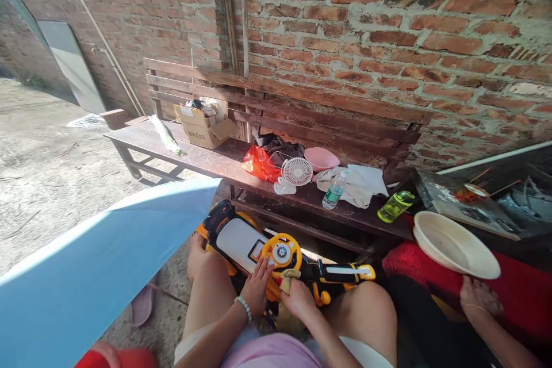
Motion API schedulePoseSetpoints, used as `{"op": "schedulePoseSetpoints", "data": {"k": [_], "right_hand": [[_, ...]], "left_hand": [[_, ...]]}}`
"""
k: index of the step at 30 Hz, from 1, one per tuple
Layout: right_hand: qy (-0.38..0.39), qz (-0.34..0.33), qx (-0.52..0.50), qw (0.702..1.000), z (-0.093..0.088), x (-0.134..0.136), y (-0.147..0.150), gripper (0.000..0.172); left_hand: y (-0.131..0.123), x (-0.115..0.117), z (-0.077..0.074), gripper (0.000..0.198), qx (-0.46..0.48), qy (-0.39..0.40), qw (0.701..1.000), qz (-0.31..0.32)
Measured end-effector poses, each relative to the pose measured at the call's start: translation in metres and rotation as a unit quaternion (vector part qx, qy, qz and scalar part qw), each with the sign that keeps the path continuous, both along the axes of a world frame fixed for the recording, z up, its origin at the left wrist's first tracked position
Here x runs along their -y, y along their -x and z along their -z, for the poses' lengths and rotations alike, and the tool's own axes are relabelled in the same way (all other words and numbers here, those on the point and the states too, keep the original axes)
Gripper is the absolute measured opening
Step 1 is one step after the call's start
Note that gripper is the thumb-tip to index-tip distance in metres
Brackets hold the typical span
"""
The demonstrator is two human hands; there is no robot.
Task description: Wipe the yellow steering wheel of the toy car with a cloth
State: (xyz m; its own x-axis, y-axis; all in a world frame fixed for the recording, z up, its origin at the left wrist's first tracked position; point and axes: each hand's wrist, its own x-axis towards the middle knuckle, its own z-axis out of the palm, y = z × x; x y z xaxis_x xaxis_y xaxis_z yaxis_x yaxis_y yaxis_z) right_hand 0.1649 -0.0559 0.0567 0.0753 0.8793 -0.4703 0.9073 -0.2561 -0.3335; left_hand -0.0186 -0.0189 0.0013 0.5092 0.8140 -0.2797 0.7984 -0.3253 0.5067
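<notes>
A yellow, black and white ride-on toy [241,241] with a round yellow steering wheel [297,248] sits between my knees. My left hand [257,283], wearing a beaded bracelet [244,307], rests its outstretched fingers against the wheel's lower left edge. Just right of it, my right hand [298,298] is closed on a yellowish cloth [288,279], below the wheel. More of this cloth seems to hang beneath the hand, partly hidden. On the toy's right is a black and yellow arm-like part [345,272].
Behind the toy, a wooden bench [207,164] holds a cardboard box [200,129], a small fan [297,172], a water bottle [333,194] and a green bottle [395,207]. At right, another person's hand [480,299] is beside a cream basin [455,244]. A blue sheet [116,253] spreads left.
</notes>
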Motion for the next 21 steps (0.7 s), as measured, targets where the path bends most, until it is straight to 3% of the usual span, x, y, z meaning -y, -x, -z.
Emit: {"op": "schedulePoseSetpoints", "data": {"k": [4,6,10,13,15,18,21], "right_hand": [[0.006,-0.051,-0.049,0.998,0.010,0.013,0.008,0.027],[-0.013,-0.050,-0.046,0.998,0.007,0.013,0.006,0.030],[-0.105,-0.029,0.004,0.994,-0.022,-0.004,-0.005,0.036],[-0.184,-0.051,0.039,0.981,-0.046,-0.027,-0.006,0.045],[-0.229,-0.078,0.035,0.970,-0.052,-0.043,0.001,0.057],[-0.244,-0.134,0.006,0.960,-0.040,-0.064,0.018,0.073],[-0.208,-0.165,-0.004,0.964,-0.016,-0.076,0.029,0.062]], "left_hand": [[0.001,0.000,-0.002,0.099,-0.021,0.001,1.000,0.002],[0.002,0.000,-0.002,0.098,-0.018,-0.003,1.000,0.007],[0.004,0.001,0.004,0.095,0.012,-0.013,1.000,0.001],[0.004,0.001,0.009,0.095,0.032,-0.015,0.999,-0.007],[0.004,0.001,0.010,0.097,0.039,-0.017,0.999,-0.002],[0.003,0.001,0.006,0.100,0.015,-0.014,1.000,0.004],[0.002,0.001,-0.003,0.096,-0.025,0.000,1.000,0.008]]}}
